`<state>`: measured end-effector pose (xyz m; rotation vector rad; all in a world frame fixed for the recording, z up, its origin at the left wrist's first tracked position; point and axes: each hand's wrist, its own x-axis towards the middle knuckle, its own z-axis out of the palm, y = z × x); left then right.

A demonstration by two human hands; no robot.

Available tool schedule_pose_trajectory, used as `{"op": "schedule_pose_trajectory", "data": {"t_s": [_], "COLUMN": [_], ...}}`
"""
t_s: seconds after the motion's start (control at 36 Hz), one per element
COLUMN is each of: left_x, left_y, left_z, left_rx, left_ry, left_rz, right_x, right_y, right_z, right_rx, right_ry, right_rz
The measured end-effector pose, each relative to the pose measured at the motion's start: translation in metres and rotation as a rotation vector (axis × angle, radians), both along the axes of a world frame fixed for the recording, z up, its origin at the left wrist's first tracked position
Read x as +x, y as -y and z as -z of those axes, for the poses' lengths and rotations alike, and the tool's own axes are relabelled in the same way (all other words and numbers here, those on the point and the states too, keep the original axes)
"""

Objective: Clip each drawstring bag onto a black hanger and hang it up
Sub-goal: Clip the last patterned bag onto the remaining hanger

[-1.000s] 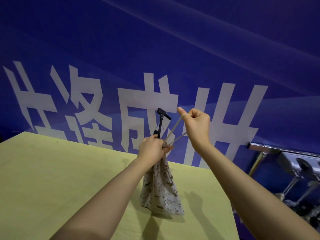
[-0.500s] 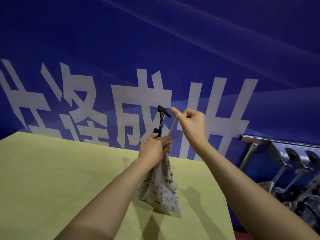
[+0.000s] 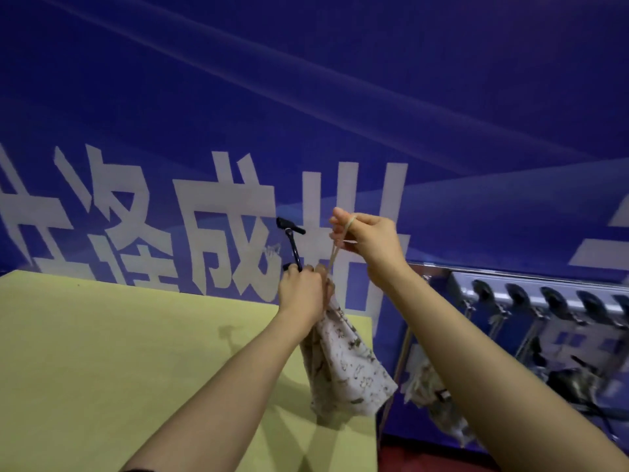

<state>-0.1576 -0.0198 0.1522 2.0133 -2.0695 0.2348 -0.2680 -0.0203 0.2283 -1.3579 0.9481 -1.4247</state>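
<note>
So my left hand (image 3: 301, 291) grips the printed cream drawstring bag (image 3: 343, 362) at its neck with the black plastic hanger (image 3: 292, 243) above the yellow-green table (image 3: 102, 352), my right hand (image 3: 369, 241) pinches its beige cord (image 3: 335, 255), and hanging it on the silver rail (image 3: 544, 294) remains, I judge.

One view only here, the head camera, riding on the person and looking forward and slightly up along both outstretched forearms. It faces the blue banner wall (image 3: 340, 97) square on, wide-angle, lines bowing at the edges. Below the wall, the yellow table (image 3: 102, 352) fills the lower left, close under the lens. A metal rack (image 3: 544, 301) against the wall sits at right, blurred.
</note>
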Motion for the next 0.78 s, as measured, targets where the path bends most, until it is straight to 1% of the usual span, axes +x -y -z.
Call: {"op": "schedule_pose_trajectory", "data": {"t_s": [0.08, 0.14, 0.22, 0.31, 0.36, 0.44, 0.56, 0.67, 0.78], "left_x": [-0.043, -0.076, -0.119, -0.168, -0.178, -0.209, -0.240, -0.272, -0.310], "left_y": [-0.018, -0.033, -0.049, -0.061, -0.063, -0.070, -0.077, -0.074, -0.065], "left_z": [0.004, 0.010, 0.017, 0.024, 0.027, 0.030, 0.036, 0.044, 0.055], "left_rx": [0.002, 0.007, 0.034, 0.169, 0.222, 0.240, 0.227, 0.249, 0.328], "left_ry": [0.008, -0.029, -0.106, -0.037, -0.012, 0.022, 0.007, -0.146, -0.446], "left_rz": [-0.033, -0.065, -0.121, -0.137, -0.146, -0.070, 0.140, 0.301, 0.369], "right_x": [-0.041, -0.071, -0.109, -0.159, -0.172, -0.211, -0.254, -0.293, -0.333], "right_y": [-0.017, -0.030, -0.043, -0.055, -0.057, -0.064, -0.069, -0.078, -0.087], "right_z": [-0.002, -0.004, 0.000, 0.014, 0.023, 0.041, 0.069, 0.089, 0.102], "right_rx": [0.053, 0.081, 0.063, 0.030, 0.037, 0.081, 0.164, 0.236, 0.275], "right_ry": [0.132, 0.161, 0.097, 0.001, -0.066, -0.092, -0.114, -0.151, -0.185], "right_rz": [-0.121, -0.143, -0.116, -0.058, -0.022, 0.022, 0.042, 0.099, 0.190]}}
